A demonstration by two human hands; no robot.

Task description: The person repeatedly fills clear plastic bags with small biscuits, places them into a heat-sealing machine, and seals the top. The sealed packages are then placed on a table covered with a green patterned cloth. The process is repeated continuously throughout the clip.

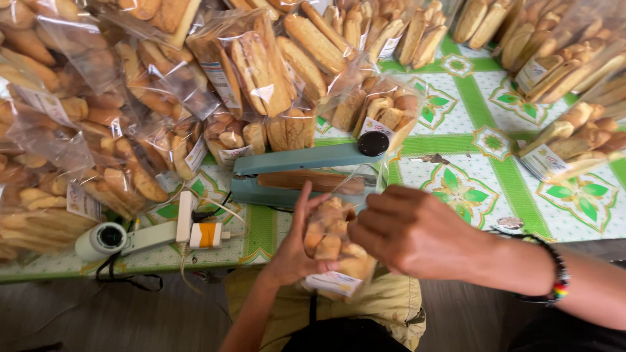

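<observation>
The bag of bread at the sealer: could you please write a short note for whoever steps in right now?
Left hand and right hand both grip one clear bag of bread pieces, its open top laid in the teal heat sealer, whose arm is up. Done: many filled bags piled across the table. Left: this bag looks not yet sealed. Power strip sits left of the sealer.

A heat sealer (pixel 306 171) sits at frame centre on the table (pixel 482 156). Bagged bread (pixel 254 65) piles behind it and fills the left. A power strip (pixel 184 218) lies lower left. Both hands hold a bag (pixel 332 251) below the sealer.
</observation>
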